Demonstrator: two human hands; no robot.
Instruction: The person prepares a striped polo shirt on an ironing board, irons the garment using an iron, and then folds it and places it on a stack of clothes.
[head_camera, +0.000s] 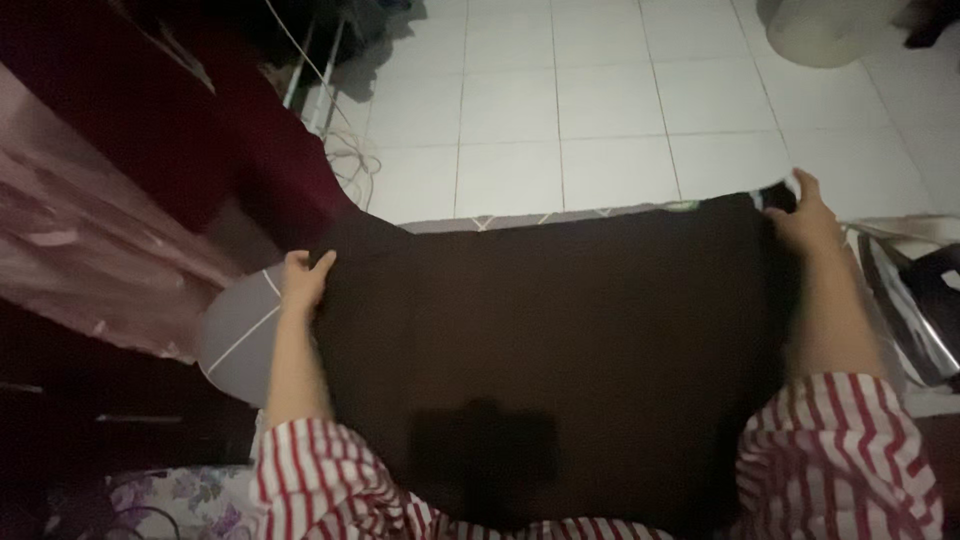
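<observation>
A dark brown cloth (550, 350) lies spread flat over an ironing board (235, 335), whose grey rounded end shows at the left. My left hand (303, 279) grips the cloth's far left corner. My right hand (808, 216) pinches the far right corner, where a bit of pale edge shows. Both arms reach out from red-and-white striped sleeves. The cloth hides most of the board.
A clothes iron (915, 300) rests at the right, close to my right forearm. Dark red and pink garments (130, 170) hang at the left. A white tiled floor (560, 110) lies beyond, with a white cable (350, 155) and a pale round container (820, 30).
</observation>
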